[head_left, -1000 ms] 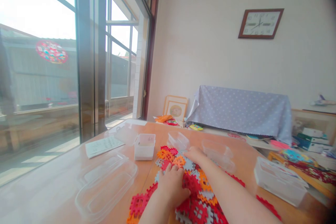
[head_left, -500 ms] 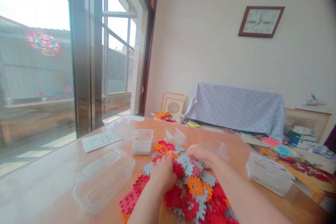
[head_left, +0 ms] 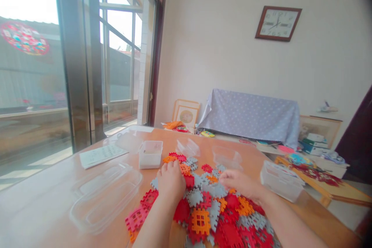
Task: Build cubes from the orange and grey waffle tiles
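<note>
A pile of flat toothed plastic tiles (head_left: 212, 209) in red, orange, grey and pink lies spread on the wooden table (head_left: 43, 217). My left hand (head_left: 171, 181) rests palm down on the left part of the pile, fingers together over the tiles. My right hand (head_left: 240, 184) lies on the right part, fingers curled and reaching left among grey and orange pieces. Whether either hand grips a tile is not visible.
A long clear lid (head_left: 104, 197) lies to the left. A small white box (head_left: 150, 154), a paper sheet (head_left: 99, 155), two clear tubs (head_left: 227, 158) and a white box (head_left: 281, 180) ring the pile. A window stands left; a covered cabinet (head_left: 252, 114) stands behind.
Both hands have slid apart across the pile, the right one drawing back toward me and rightward. The tiles are spread wider. My view has turned a little to the right.
</note>
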Demonstrator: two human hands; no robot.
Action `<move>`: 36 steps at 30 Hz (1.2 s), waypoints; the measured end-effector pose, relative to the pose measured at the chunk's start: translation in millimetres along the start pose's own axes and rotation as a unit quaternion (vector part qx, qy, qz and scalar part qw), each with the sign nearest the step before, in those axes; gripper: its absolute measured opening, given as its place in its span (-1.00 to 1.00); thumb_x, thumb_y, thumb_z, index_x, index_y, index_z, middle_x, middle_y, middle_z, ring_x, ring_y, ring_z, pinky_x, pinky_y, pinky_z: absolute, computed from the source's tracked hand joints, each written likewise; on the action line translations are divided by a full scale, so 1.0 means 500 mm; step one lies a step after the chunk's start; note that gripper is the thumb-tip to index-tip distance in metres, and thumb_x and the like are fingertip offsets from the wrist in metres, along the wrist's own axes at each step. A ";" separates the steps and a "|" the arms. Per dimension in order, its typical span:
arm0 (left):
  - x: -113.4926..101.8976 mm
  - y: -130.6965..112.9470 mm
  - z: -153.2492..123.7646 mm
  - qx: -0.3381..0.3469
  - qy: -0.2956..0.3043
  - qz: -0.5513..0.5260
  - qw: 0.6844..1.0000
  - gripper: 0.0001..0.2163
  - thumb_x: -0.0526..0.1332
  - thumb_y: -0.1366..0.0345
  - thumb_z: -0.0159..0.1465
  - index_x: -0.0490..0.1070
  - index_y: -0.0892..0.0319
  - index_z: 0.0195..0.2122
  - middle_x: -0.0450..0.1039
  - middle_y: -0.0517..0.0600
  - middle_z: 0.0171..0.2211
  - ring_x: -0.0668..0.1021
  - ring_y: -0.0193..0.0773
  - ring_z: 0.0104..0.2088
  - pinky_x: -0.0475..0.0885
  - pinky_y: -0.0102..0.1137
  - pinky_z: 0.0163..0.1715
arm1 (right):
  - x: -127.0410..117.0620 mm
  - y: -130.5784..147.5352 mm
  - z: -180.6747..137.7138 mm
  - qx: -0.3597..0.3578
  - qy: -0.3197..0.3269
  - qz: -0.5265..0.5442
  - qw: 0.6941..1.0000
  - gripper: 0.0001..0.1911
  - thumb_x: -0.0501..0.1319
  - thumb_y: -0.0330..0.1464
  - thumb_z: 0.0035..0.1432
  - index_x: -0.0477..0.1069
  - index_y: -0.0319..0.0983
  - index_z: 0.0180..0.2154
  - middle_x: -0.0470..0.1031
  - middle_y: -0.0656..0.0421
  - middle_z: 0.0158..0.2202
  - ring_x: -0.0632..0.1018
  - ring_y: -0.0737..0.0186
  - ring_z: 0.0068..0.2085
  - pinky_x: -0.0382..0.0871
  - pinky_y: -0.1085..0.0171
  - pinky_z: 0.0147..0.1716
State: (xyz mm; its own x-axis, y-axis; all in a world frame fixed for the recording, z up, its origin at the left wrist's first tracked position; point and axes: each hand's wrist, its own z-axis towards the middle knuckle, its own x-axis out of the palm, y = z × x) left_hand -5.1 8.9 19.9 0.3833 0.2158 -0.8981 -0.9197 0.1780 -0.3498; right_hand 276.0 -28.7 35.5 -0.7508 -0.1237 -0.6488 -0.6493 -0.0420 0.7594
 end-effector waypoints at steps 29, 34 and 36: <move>0.042 -0.024 0.011 0.123 0.046 -0.146 0.981 -0.77 0.12 0.31 0.27 0.43 0.10 -0.07 0.56 0.07 -0.09 0.54 -0.14 -0.05 0.35 -0.38 -0.12 | 0.059 0.027 0.029 0.090 -0.092 0.146 0.981 -0.52 0.25 -0.35 -0.02 0.47 -0.23 0.01 0.58 0.17 -0.24 0.51 0.27 -0.36 0.31 0.35 -0.43; 0.037 -0.009 0.019 0.065 0.008 -0.136 0.989 -0.70 0.07 0.19 0.34 0.39 0.10 0.04 0.55 0.09 -0.03 0.54 -0.10 -0.03 0.34 -0.33 -0.10 | 0.061 0.086 -0.003 0.003 -0.039 0.206 0.978 -0.54 0.27 -0.22 0.10 0.48 -0.22 0.05 0.59 0.11 -0.15 0.56 0.22 -0.22 0.41 0.29 -0.27; 0.032 -0.008 0.018 0.039 0.002 -0.131 0.991 -0.64 0.06 0.09 0.35 0.36 0.10 0.10 0.54 0.11 0.00 0.53 -0.06 0.00 0.34 -0.30 -0.08 | 0.046 0.093 -0.024 -0.008 -0.057 0.204 0.977 -0.52 0.27 -0.15 0.13 0.48 -0.20 0.05 0.59 0.09 -0.06 0.56 0.16 -0.10 0.42 0.27 -0.23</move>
State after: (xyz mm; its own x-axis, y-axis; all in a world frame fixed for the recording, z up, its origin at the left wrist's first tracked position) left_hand 5.4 20.1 9.4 0.6069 0.1485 -0.7808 -0.7799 0.3004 -0.5491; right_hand 229.8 -45.2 56.3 -0.9563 -0.0227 -0.2915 -0.2909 -0.0280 0.9564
